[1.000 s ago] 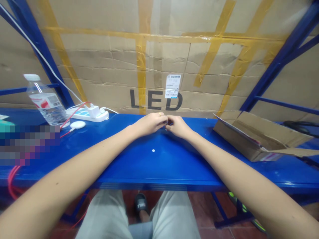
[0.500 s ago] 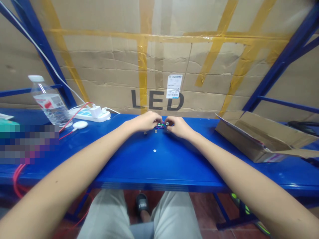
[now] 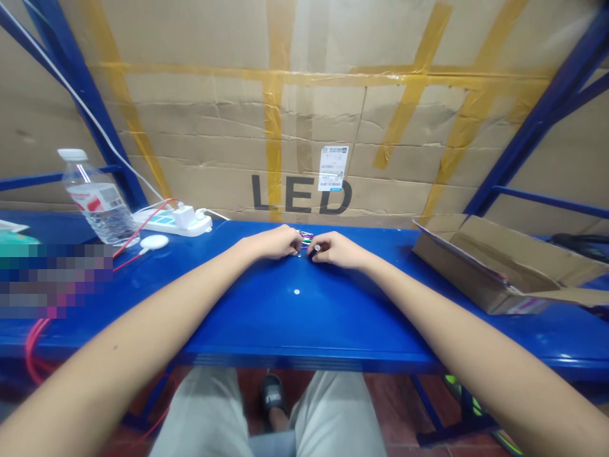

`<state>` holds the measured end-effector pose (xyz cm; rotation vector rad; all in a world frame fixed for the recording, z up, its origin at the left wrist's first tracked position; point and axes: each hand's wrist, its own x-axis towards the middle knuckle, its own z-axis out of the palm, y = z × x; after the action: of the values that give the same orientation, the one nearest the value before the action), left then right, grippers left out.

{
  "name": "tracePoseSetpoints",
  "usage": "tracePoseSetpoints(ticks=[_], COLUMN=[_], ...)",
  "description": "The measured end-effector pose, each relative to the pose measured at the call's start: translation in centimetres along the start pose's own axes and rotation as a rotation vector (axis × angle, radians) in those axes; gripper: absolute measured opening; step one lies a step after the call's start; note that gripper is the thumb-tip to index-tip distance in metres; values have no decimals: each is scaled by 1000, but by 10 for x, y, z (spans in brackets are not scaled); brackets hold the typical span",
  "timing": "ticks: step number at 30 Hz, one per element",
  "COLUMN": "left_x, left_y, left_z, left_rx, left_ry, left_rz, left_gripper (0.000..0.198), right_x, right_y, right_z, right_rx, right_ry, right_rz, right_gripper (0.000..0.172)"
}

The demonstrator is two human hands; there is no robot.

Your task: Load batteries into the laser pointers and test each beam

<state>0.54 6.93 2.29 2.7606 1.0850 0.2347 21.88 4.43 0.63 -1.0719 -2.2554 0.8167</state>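
My left hand (image 3: 284, 242) rests on the blue table with its fingers drawn together, the tips at a small metal piece (image 3: 299, 255). Close by on the right, my right hand (image 3: 337, 249) pinches a small round disc-like piece (image 3: 317, 248) with a pale, silvery face between thumb and fingers. Behind and between both hands lies a little bundle of shiny purple, green and silver parts (image 3: 307, 237), partly covered by the fingers. A white round dot (image 3: 297, 292) shows on the tabletop nearer to me.
An open cardboard box (image 3: 495, 273) stands at the right. On the left are a water bottle (image 3: 98, 197), a white power strip (image 3: 164, 222), a white round puck (image 3: 155, 242) and a red cable (image 3: 35, 343). A large carton marked LED (image 3: 214, 139) backs the blue table (image 3: 304, 330).
My left hand has come down from the coloured bundle to the small metal piece in front. My right hand has shifted slightly left and nearer, still pinching the round piece.
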Motion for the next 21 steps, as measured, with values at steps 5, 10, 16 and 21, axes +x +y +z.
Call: tracePoseSetpoints(ticks=[5,10,16,21], left_x=[-2,-2,-2,-1], left_y=[1,3,25,41], left_z=[-6,-4,-10,-11], left_rx=[-17,93,-81,-103], left_ry=[-26,-26,301,373], left_rz=[-123,-101,56,238], left_gripper=[7,15,15,13], right_x=[0,0,0,1], right_y=[1,1,2,5], right_z=[3,3,2,3], right_rx=[-91,-169,-195,-121], right_ry=[38,75,106,123], right_rz=[-39,-54,-33,10], right_gripper=[22,24,17,16])
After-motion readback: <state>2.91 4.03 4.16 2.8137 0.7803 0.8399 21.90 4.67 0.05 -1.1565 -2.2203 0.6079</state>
